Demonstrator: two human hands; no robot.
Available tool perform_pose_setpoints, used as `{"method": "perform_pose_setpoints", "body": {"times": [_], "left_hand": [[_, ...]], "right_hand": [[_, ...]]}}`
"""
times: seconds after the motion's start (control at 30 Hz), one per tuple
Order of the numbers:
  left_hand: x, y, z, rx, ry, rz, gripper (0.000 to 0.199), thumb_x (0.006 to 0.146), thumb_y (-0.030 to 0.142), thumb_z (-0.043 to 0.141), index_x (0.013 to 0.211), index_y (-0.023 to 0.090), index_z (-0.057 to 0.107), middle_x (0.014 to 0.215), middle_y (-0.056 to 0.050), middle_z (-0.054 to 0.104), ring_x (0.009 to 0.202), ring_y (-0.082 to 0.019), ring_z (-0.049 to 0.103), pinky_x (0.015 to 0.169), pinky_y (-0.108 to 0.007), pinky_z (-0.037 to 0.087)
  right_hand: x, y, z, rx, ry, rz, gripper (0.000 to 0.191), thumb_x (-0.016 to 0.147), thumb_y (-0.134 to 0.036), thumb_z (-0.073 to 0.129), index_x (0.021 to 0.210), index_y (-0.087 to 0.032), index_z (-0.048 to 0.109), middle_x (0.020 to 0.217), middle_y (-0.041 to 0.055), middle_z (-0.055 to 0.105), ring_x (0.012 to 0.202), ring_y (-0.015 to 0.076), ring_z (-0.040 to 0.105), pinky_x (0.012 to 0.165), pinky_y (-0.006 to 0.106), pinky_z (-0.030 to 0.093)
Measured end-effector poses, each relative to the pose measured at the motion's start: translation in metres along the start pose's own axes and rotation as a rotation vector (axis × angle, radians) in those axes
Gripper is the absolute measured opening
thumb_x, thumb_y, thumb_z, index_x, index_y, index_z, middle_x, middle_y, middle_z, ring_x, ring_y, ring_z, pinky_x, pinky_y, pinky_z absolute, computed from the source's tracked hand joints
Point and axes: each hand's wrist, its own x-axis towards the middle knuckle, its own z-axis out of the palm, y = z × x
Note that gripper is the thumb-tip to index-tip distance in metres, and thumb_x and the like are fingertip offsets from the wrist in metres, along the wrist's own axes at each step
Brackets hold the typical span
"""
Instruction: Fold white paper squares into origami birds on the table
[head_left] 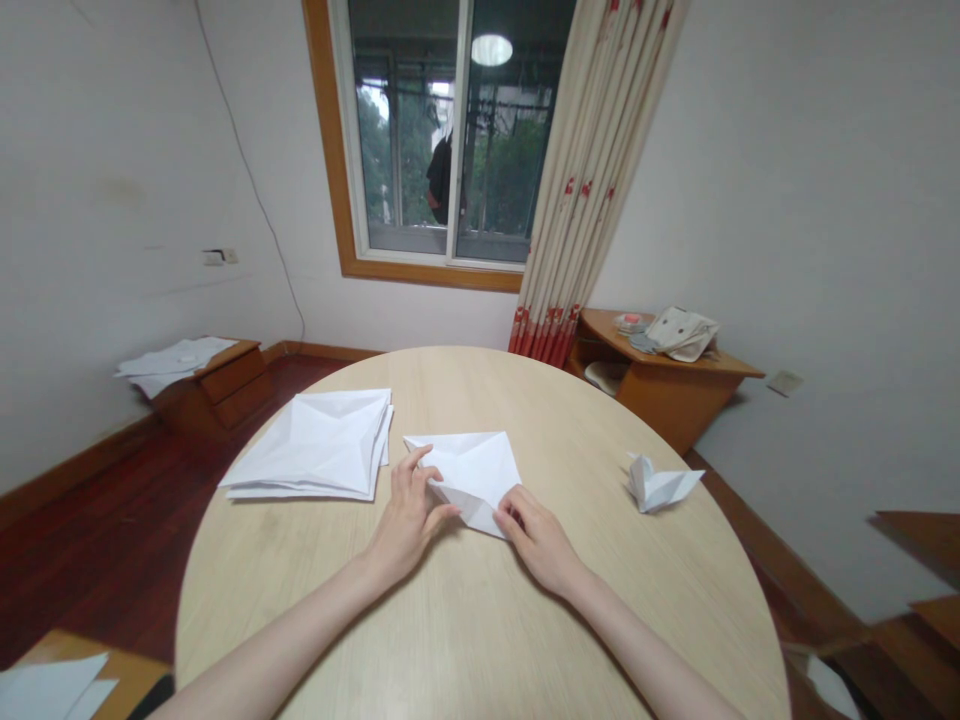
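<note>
A partly folded sheet of white paper point(472, 465) lies at the middle of the round table, creased, with its near flap lifted a little. My left hand point(411, 505) rests at the paper's left side, fingers spread and thumb near the raised flap. At the right near edge, my right hand point(536, 535) pinches the paper between thumb and curled fingers. To the left is a stack of creased white paper sheets point(315, 445). A folded paper figure point(660, 485) with pointed ends stands apart on the right.
The round wooden table point(442, 630) fills the foreground. Behind its right side, a wooden corner cabinet point(660, 390) carries a light cloth bag point(682, 333). At the left wall, papers lie on a low drawer cabinet point(232, 385). A curtain point(585, 180) hangs beside the window.
</note>
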Motion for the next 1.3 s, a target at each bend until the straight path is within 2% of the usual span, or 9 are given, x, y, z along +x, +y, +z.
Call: {"method": "perform_pose_setpoints", "body": {"times": [0.13,0.33,0.43,0.57,0.73,0.9,1.07,1.3], "left_hand": [[-0.001,0.0,-0.001,-0.045,0.02,0.025,0.043,0.088,0.02,0.058,0.122,0.026,0.032,0.134,-0.013,0.035,0.124,-0.031,0.039,0.101,-0.054,0.037],[0.001,-0.001,0.0,-0.065,0.008,0.049,0.054,0.091,0.025,0.054,0.135,0.029,0.022,0.134,-0.012,0.036,0.126,-0.03,0.04,0.104,-0.054,0.035],[0.001,-0.002,0.003,-0.08,0.007,0.061,0.056,0.092,0.027,0.052,0.138,0.03,0.02,0.134,-0.012,0.037,0.127,-0.029,0.039,0.105,-0.052,0.036],[0.001,-0.003,0.004,-0.085,-0.039,0.08,0.054,0.093,0.027,0.051,0.139,0.03,0.021,0.137,-0.012,0.036,0.129,-0.027,0.037,0.106,-0.05,0.036],[0.002,-0.004,0.003,-0.057,-0.108,0.074,0.051,0.093,0.026,0.051,0.139,0.03,0.029,0.138,-0.011,0.038,0.129,-0.027,0.039,0.105,-0.049,0.036],[0.003,-0.003,0.002,-0.058,-0.179,0.044,0.063,0.09,0.024,0.051,0.145,0.028,0.023,0.139,-0.012,0.039,0.129,-0.027,0.039,0.106,-0.047,0.036],[0.002,-0.004,0.005,-0.045,-0.254,0.038,0.071,0.087,0.022,0.052,0.149,0.025,0.017,0.145,-0.013,0.034,0.133,-0.028,0.035,0.108,-0.046,0.035],[0.001,-0.009,0.01,-0.066,-0.315,0.013,0.086,0.077,0.016,0.057,0.15,0.021,0.013,0.148,-0.013,0.03,0.136,-0.028,0.029,0.111,-0.046,0.03]], "right_hand": [[-0.002,-0.007,0.003,0.057,-0.054,-0.032,0.017,0.094,-0.024,0.042,0.078,-0.021,0.048,0.083,0.0014,0.055,0.076,0.0157,0.053,0.069,0.029,0.042],[-0.002,-0.014,0.007,0.107,-0.054,-0.045,0.012,0.09,-0.017,0.046,0.079,-0.02,0.049,0.087,0.0019,0.05,0.078,0.0155,0.052,0.073,0.029,0.043],[-0.002,-0.013,0.009,0.128,-0.047,-0.022,0.009,0.084,-0.011,0.05,0.084,-0.02,0.05,0.09,0.002,0.049,0.076,0.0149,0.052,0.073,0.029,0.045],[-0.002,-0.009,0.011,0.109,-0.058,-0.037,0.017,0.083,-0.008,0.049,0.095,-0.019,0.054,0.095,0.0045,0.049,0.08,0.0158,0.053,0.076,0.03,0.047],[-0.003,-0.006,0.012,0.036,-0.1,-0.142,0.024,0.089,-0.01,0.045,0.101,-0.019,0.063,0.1,0.0069,0.049,0.088,0.0171,0.054,0.083,0.032,0.047],[-0.007,-0.014,0.006,-0.137,-0.174,-0.219,0.025,0.09,-0.012,0.045,0.106,-0.017,0.063,0.1,0.0092,0.052,0.092,0.0196,0.053,0.084,0.034,0.048],[-0.009,-0.027,-0.001,-0.344,-0.244,-0.225,0.026,0.092,-0.015,0.044,0.113,-0.016,0.059,0.098,0.0106,0.055,0.089,0.022,0.052,0.077,0.035,0.05],[-0.009,-0.03,-0.005,-0.379,-0.295,-0.213,0.029,0.094,-0.018,0.045,0.121,-0.017,0.057,0.102,0.011,0.055,0.093,0.0225,0.053,0.08,0.035,0.049]]}}
